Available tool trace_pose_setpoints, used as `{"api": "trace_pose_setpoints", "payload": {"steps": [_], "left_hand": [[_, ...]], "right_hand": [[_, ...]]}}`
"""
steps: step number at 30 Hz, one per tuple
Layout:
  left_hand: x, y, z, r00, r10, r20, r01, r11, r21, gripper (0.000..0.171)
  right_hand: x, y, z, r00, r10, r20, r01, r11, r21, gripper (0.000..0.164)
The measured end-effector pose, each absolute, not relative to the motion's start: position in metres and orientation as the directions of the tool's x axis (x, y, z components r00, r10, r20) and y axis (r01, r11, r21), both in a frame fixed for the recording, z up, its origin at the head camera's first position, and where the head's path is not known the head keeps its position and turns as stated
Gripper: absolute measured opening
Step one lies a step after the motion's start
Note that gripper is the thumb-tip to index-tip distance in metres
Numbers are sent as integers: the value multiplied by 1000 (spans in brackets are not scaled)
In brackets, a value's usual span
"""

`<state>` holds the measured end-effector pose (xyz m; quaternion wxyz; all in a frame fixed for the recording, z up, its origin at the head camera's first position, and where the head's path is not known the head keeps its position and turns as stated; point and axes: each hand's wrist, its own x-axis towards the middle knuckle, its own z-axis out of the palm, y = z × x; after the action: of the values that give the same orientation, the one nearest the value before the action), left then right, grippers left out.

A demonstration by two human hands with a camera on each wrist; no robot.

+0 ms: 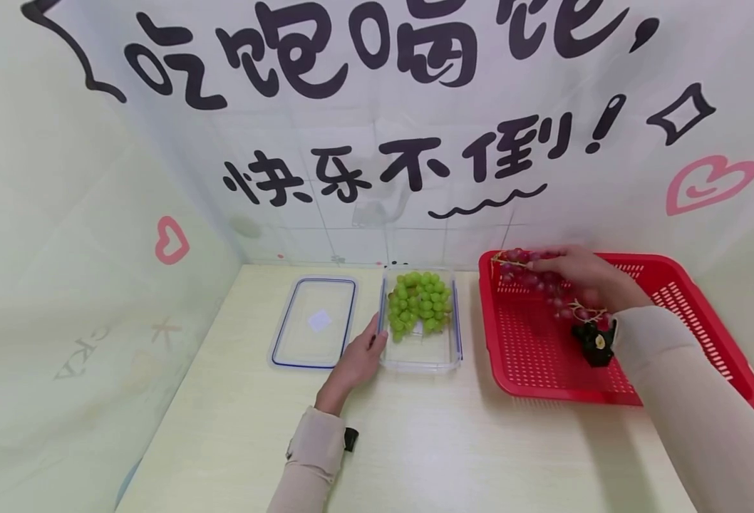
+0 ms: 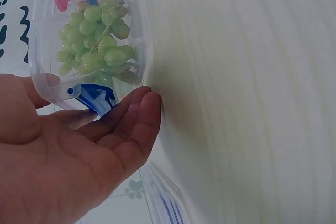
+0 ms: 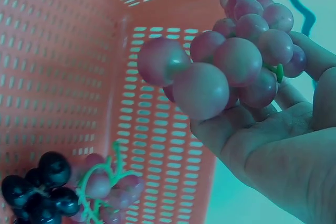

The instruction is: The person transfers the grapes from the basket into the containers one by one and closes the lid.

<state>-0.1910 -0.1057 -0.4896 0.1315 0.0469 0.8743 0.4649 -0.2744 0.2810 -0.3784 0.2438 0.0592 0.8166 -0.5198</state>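
Note:
My left hand (image 1: pixel 359 360) holds the left side of a clear plastic food container (image 1: pixel 428 354), its fingers by the blue-edged clip flap (image 2: pixel 97 97). Inside the container lies a bunch of green grapes (image 1: pixel 418 303), toward the back. Over the back left of the red basket (image 1: pixel 523 356), my right hand (image 1: pixel 585 274) grips a bunch of red grapes (image 3: pixel 236 61). Lower in the basket are a bunch of black grapes (image 1: pixel 595 343) and, beside it, more red grapes (image 3: pixel 102 184).
A clear lid with a blue seal (image 1: pixel 303 340) lies flat on the pale table (image 1: pixel 428 442), left of the container. Behind them stands a white wall sheet (image 1: pixel 364 128) with large dark lettering. Another sheet (image 1: pixel 82 285) borders the table on the left.

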Motion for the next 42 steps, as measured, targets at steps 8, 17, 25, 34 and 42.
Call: {"api": "trace_pose_setpoints", "payload": {"steps": [8, 17, 25, 34, 42], "left_hand": [[-191, -106, -489, -961, 205, -187, -41, 560, 827, 58], [-191, -106, -491, -961, 207, -181, -35, 562, 826, 57], [-191, -106, -491, -963, 205, -178, -33, 561, 827, 57], [-192, -106, -491, -963, 195, -184, -42, 570, 821, 57], [-191, -106, -489, -964, 194, -184, -43, 567, 822, 57]], "right_hand": [[-274, 264, -364, -895, -150, -420, 322, 436, -841, 66], [-276, 236, -351, -914, -196, -356, 258, 396, -881, 50], [-282, 211, -351, -919, -218, -329, 227, 389, -893, 42], [-287, 182, -357, -897, -269, -351, 231, 393, -890, 39], [-285, 162, -368, -885, -295, -359, 240, 372, -897, 36]]}}
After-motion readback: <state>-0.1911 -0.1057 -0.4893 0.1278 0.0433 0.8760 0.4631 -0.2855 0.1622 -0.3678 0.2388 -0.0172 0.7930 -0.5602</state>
